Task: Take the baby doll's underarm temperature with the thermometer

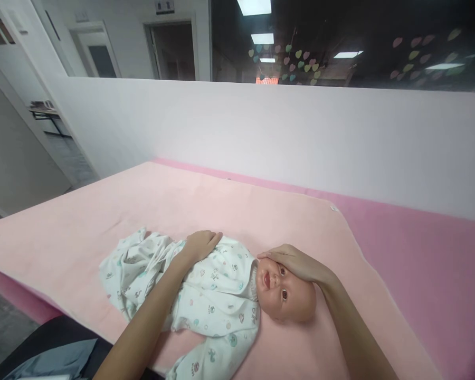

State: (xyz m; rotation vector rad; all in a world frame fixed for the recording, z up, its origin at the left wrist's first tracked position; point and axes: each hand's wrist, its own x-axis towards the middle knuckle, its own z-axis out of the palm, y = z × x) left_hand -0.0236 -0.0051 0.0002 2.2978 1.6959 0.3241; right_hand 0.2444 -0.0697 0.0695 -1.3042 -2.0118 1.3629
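A baby doll (pixel 269 295) lies on its back on a peach-pink mat, its head towards the right. It wears a white outfit (pixel 216 311) printed with small green and pink figures, and the cloth spreads loosely to the left over its legs. My left hand (pixel 201 245) rests on the far side of the doll's body, fingers stretched out over the cloth. Against the far side of the doll's head lies my right hand (pixel 291 259), flat, with the fingers along its cheek. The fingertips of both hands point towards the doll's middle.
The peach mat (pixel 206 198) covers a padded surface with a darker pink border (pixel 411 248). Behind it stands a white half wall (pixel 269 132) with dark glass above. Grey floor (pixel 6 301) shows at the lower left, below the surface's edge.
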